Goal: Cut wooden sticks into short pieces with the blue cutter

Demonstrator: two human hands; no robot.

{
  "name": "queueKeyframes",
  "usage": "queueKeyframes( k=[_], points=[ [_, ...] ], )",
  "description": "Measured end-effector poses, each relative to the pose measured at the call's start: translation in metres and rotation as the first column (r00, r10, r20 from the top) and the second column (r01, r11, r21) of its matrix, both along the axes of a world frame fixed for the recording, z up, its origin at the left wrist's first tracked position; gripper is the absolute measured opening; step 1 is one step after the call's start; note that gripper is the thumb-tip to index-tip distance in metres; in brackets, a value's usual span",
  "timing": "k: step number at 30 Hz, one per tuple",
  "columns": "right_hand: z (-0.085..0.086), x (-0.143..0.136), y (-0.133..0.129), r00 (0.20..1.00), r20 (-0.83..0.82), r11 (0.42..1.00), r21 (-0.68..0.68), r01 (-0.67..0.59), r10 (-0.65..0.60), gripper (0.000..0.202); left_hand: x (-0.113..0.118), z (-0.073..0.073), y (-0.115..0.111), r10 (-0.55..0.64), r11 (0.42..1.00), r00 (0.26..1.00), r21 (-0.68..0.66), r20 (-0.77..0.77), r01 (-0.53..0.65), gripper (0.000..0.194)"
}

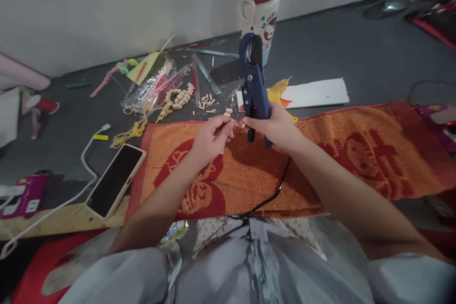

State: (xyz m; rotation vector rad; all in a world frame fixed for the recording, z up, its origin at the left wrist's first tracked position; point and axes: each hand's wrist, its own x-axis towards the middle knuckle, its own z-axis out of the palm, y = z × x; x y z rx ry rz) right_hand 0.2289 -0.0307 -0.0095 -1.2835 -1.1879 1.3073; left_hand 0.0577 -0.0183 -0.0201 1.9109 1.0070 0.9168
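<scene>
My right hand [277, 126] is closed around a navy blue hand cutter [257, 88] that stands upright, its curved head upward and its handles downward. A small pale piece [243, 125] shows at that hand's thumb and fingertips. Close to its left, my left hand [213, 138] has thumb and forefinger pressed together in a pinch. A tiny pale bit seems to sit at those fingertips, too small to name surely. Both hands are over an orange and red towel [256, 175]. Just beyond the fingers, short pale sticks [208, 101] lie scattered on the dark table.
A white bottle with a red band [263, 14] stands behind the cutter. A white board [317, 93] and a yellow object [278, 90] lie to the right. Leftward are a strung pale chain [178, 99], plastic packets [156, 83], a phone [116, 180] and a white cable [87, 156].
</scene>
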Motion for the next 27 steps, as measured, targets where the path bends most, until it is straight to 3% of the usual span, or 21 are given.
queueKeyframes(
  k=[2,5,9,27],
  points=[
    [-0.005,-0.001,0.001,0.994,0.095,0.997,0.056,0.057,-0.062,0.024,0.003,0.000,-0.001,0.024,0.986,0.999,-0.164,0.037,-0.018,0.029],
    [-0.012,-0.004,0.002,0.970,0.210,0.976,0.202,0.080,-0.123,0.022,0.006,0.004,-0.002,0.053,0.922,0.998,-0.387,0.043,-0.032,0.030],
    [-0.015,-0.006,-0.001,0.943,0.298,0.959,0.277,0.060,-0.145,0.021,0.008,0.007,-0.004,0.096,0.841,0.994,-0.538,0.043,-0.057,0.032],
    [-0.012,-0.009,-0.005,0.958,0.244,0.944,0.322,0.069,-0.153,0.023,0.006,0.003,-0.003,0.004,0.909,1.000,-0.417,-0.030,-0.016,0.041]
  ],
)
